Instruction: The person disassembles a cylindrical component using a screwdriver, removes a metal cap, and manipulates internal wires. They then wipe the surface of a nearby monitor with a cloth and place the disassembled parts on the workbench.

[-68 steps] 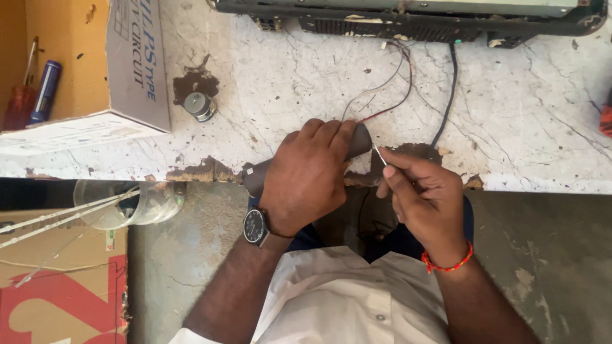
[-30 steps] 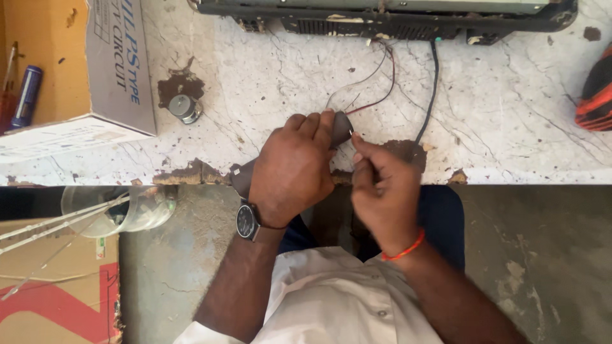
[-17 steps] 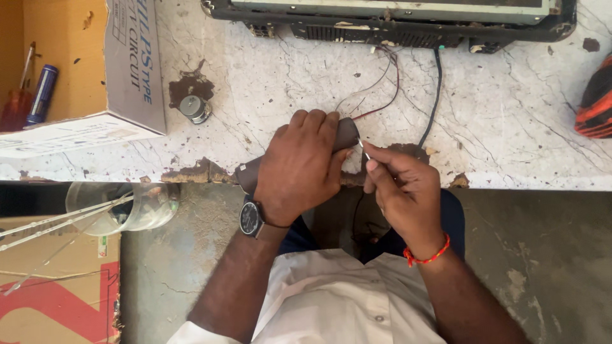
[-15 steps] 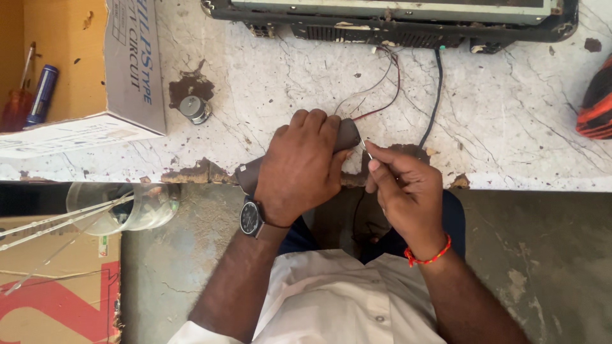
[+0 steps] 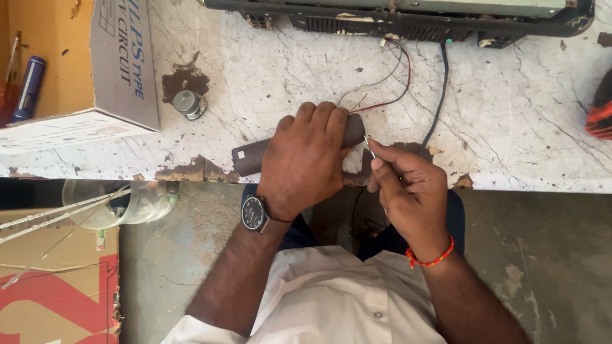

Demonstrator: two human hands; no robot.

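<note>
- Marble-patterned white table [image 5: 523, 127] carries the work; its near edge is chipped and stained brown.
- Left hand [image 5: 306, 162] closes its grip fully around a dark cylinder [image 5: 252, 156] lying at the table's near edge; only the cylinder's two ends show past the fingers.
- Right hand [image 5: 408, 185] pinches a thin light wire end [image 5: 368, 145] between thumb and forefinger, just beside the cylinder's right end.
- Thin red and grey wires [image 5: 389, 83] run from the cylinder's right end up to a long black device [image 5: 408, 13] at the far edge; a thicker black cable [image 5: 440, 95] runs beside them.
- Small round metal part [image 5: 189, 104] sits near a dark stain, left of the hands.
- Open cardboard box [image 5: 83, 76] stands at the left; inside lie a blue-handled tool [image 5: 29, 86] and something red, cut off at the frame edge.
- Clear plastic jar [image 5: 118, 200] below the table edge holds thin pale rods.
- Red and black object [image 5: 599, 105] at the right edge is cut off, and I cannot tell what it is.
- Left hand hides the cylinder's middle.
</note>
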